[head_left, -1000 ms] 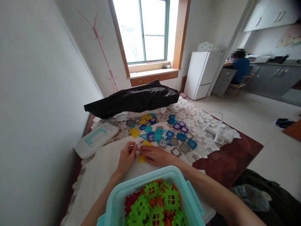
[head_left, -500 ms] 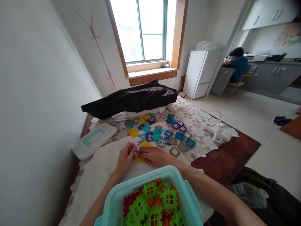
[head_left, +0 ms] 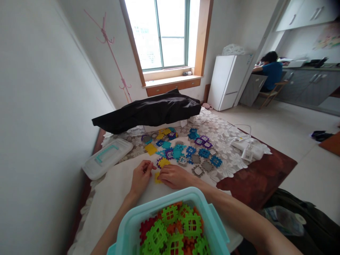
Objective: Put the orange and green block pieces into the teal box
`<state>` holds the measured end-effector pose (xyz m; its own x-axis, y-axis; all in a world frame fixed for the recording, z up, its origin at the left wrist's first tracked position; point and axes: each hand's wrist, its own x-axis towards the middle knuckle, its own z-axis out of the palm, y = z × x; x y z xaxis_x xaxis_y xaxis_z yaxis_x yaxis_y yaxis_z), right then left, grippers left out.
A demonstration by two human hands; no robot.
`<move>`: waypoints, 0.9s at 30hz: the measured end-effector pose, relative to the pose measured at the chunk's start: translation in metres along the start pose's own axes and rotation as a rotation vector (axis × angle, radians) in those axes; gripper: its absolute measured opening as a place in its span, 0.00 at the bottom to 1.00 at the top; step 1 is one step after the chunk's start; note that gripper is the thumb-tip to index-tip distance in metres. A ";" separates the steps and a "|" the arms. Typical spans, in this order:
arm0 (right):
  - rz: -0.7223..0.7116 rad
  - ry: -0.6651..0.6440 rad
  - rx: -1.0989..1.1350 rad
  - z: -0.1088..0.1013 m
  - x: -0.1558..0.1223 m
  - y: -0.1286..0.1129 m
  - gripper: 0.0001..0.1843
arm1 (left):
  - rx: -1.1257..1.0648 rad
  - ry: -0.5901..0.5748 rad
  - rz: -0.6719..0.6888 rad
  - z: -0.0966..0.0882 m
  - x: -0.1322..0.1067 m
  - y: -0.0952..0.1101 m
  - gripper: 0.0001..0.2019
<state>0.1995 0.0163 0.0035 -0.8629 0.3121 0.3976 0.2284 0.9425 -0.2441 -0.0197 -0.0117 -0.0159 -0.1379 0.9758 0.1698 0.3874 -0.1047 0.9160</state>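
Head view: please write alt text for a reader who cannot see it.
Bare left hand and right hand are close together over a white cloth, the right partly covering a flat yellow plastic piece. A turquoise plastic bin of green, orange and red notched pieces stands in the foreground; blue, purple, grey and yellow pieces lie beyond.
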 end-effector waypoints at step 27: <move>0.748 0.181 -0.039 0.004 -0.036 0.075 0.34 | 0.016 0.061 -0.097 0.001 -0.001 0.002 0.19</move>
<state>0.2457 0.0757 -0.0330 -0.3856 0.8797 0.2781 0.7408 0.4749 -0.4750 -0.0177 -0.0127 -0.0148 -0.2310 0.9675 0.1026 0.3837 -0.0063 0.9234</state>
